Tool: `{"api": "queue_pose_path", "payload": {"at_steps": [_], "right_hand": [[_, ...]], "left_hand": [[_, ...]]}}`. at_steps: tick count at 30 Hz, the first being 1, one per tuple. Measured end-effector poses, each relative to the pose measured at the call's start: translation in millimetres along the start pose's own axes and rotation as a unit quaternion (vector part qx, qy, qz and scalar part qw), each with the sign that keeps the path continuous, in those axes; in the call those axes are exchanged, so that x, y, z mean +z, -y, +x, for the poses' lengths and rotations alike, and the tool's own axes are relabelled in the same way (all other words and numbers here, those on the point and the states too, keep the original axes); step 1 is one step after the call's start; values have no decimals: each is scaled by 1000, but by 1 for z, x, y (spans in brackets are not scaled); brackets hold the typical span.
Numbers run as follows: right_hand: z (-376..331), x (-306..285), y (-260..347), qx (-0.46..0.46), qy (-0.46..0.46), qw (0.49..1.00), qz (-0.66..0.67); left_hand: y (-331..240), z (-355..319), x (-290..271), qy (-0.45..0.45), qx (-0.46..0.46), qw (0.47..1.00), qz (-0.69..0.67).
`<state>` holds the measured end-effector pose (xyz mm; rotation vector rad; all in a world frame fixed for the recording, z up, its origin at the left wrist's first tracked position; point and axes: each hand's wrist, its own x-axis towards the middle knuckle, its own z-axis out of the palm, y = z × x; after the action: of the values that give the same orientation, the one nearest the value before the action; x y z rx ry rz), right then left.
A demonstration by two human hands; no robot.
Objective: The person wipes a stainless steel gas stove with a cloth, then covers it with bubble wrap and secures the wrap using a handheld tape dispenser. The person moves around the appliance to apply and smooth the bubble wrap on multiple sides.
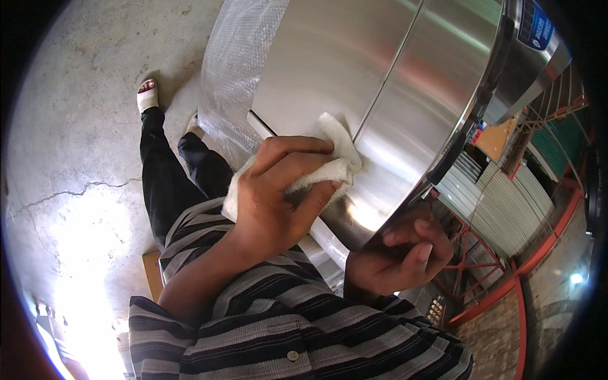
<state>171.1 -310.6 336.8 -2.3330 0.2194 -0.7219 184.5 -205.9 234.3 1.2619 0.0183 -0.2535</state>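
Head view: the left hand [275, 190] was clamped on a white cloth [329, 161], thumb under, fingers over the top, bunching it so the pad pressed flat against a steel cabinet [354, 69]. The cloth sat under the fingertips, beside the vertical door seam [386, 82] just to the right of that hand, probably to give a firm wiping face on the metal. The right hand [405, 250] was curled shut around the cabinet's lower corner edge, fingers folded in, holding nothing loose; it looked like a brace to steady the body against the push. Bubble wrap [234, 69] hung on the cabinet side, above and left of the left hand. A white tube [320, 231] ran below the left palm toward the right wrist. Concrete floor [82, 145] lay far to the left, with the person's sandalled foot [147, 95] on it. Red frames [506, 272] stood right of the right hand.
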Motion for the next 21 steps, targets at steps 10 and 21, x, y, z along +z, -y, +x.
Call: {"api": "queue_pose_path", "payload": {"at_steps": [10, 21], "right_hand": [[2, -7, 5, 3, 61, 998, -6], [1, -9, 1, 6, 47, 999, 22]], "left_hand": [[-22, 22, 1, -33, -149, 988, -21], [-23, 20, 0, -27, -156, 987, -4]]}}
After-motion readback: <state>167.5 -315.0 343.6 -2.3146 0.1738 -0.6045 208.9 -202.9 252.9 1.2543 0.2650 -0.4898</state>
